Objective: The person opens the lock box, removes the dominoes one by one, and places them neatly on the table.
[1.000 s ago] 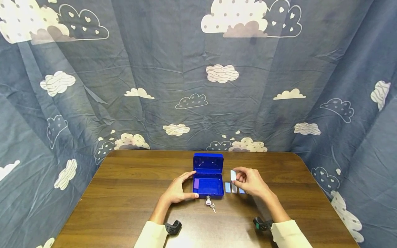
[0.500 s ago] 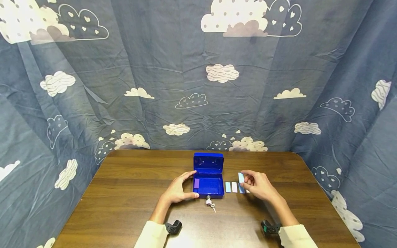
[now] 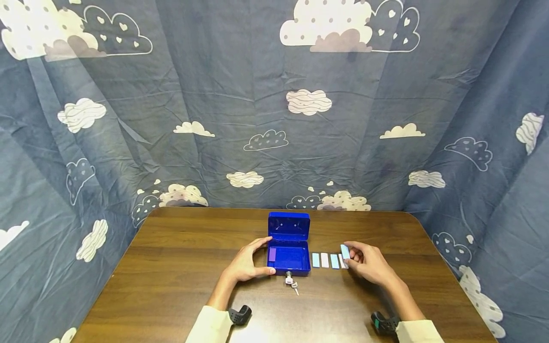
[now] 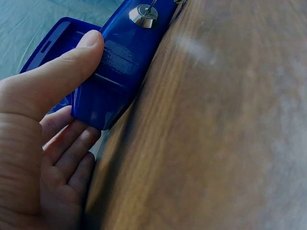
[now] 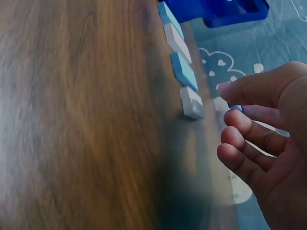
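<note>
A blue metal cash box (image 3: 292, 258) stands on the table with its lid raised and a purple block (image 3: 272, 254) inside at the left. My left hand (image 3: 243, 263) grips the box's left end, thumb on the front corner and fingers towards the back. To the right of the box, my right hand (image 3: 372, 265) pinches a light-blue block (image 3: 345, 251) between thumb and fingers. It is at the right end of a row of small flat blocks: light blue (image 3: 316, 260), white (image 3: 324, 260), light blue (image 5: 183, 72) and white (image 5: 192, 103). The fingers mostly hide the held block in the right wrist view.
A key (image 3: 289, 280) sits in the lock (image 4: 143, 16) on the box's front, with a second key (image 3: 295, 287) hanging beside it. The brown wooden table (image 3: 180, 295) ends at a grey-blue curtain (image 3: 214, 95) with cloud prints. Black bands are on both wrists.
My right hand has moved rightwards along the row with a light-blue block between its fingers, uncovering blocks it hid before. The left hand and the box have stayed put.
</note>
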